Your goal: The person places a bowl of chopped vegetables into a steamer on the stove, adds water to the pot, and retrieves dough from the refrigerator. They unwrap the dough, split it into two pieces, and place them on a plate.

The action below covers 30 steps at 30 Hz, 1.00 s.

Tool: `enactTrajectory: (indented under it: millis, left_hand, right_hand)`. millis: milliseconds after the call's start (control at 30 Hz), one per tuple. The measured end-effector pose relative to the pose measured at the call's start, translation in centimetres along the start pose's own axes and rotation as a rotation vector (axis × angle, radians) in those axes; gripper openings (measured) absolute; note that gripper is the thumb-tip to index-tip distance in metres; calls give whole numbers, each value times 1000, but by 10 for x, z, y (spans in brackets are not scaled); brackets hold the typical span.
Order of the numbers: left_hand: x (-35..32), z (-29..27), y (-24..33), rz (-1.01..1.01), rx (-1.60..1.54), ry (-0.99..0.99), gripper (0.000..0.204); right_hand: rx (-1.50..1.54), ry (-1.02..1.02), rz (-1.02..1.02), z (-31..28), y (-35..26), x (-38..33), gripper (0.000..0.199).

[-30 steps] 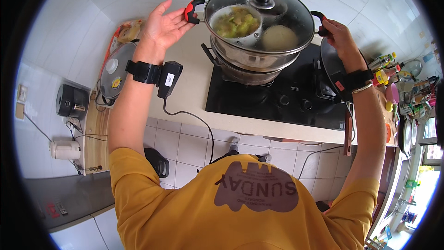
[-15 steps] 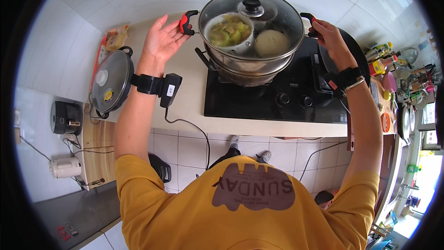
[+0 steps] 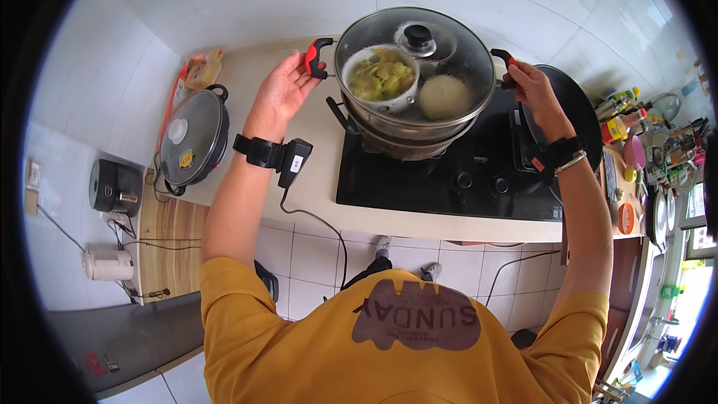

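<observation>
Left hand (image 3: 290,84), head view: palm upturned, fingers against red-and-black handle (image 3: 315,58) at left of steamer tier (image 3: 396,132); whether clamped, cannot tell. Right hand (image 3: 535,88): thumb and fingers clamped on tier's right-side handle (image 3: 503,57). Tier between hands, handle-to-handle axis running crosswise; neither hand clearly nearer. Tier lies rightward of left hand, leftward of right. Below tier: lower pot (image 3: 407,152), black cooktop (image 3: 419,194).

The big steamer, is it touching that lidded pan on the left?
Apart. The head view shows pale countertop and the left hand between the steamer and the lidded pan.
</observation>
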<state>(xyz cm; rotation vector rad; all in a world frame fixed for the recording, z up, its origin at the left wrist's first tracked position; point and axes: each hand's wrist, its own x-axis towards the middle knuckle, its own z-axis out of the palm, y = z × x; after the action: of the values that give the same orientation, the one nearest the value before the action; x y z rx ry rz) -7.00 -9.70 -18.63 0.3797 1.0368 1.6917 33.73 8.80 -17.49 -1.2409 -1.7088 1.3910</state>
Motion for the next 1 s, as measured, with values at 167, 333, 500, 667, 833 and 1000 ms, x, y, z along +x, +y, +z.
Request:
enactTrajectory:
  millis: [167, 333, 500, 667, 833, 1000]
  left_hand:
    - [10, -8, -6, -10, 82, -9, 29]
    - [8, -14, -6, -42, 197, 27, 32]
    - [-27, -39, -34, -80, 218, 61, 43]
    - [-54, -53, -72, -374, 27, -122, 34]
    - [-59, -33, -80, -258, 132, -116, 24]
    - [-64, -16, -82, -71, 256, -20, 19]
  right_hand:
    - [-70, 15, 5, 3, -2, -8, 39]
    - [-94, -53, 112, 1, -9, -24, 49]
    - [-353, -152, -113, -105, -8, -102, 49]
    - [-512, 460, 215, -266, 43, -256, 44]
    - [-286, 740, 362, -228, 62, -401, 41]
    - [-202, 327, 337, -85, 62, -400, 26]
